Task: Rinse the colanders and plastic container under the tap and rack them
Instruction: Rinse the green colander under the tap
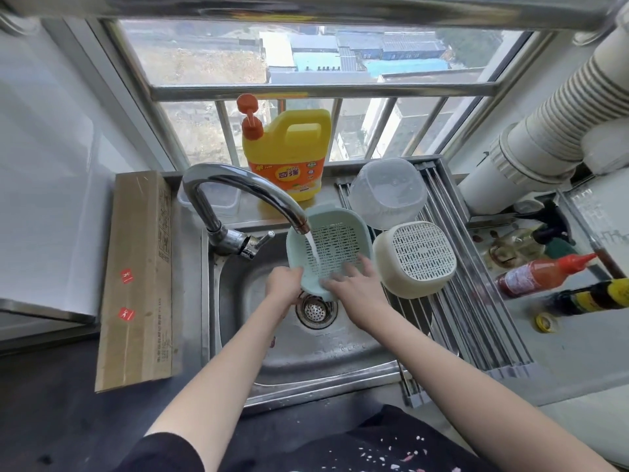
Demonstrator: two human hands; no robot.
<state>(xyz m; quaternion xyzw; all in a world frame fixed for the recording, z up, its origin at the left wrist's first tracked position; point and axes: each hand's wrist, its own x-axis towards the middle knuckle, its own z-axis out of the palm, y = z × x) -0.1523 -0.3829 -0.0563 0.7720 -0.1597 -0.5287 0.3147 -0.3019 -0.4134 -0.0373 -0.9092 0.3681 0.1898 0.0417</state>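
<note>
A pale green colander (335,245) is tilted over the steel sink (340,356), under the running tap (238,185). Water streams into it. My left hand (284,281) grips its lower left rim. My right hand (354,284) lies with spread fingers inside the colander's lower right part. On the roll-up rack (476,321) at the right, a cream colander (417,258) rests upside down. Behind it a clear plastic container (388,192) is also upside down on the rack.
A yellow detergent jug (289,155) stands on the sill behind the tap. A cardboard box (136,277) lies left of the sink. Sauce bottles (544,274) lie on the counter right of the rack. A drain strainer (315,310) sits under my hands.
</note>
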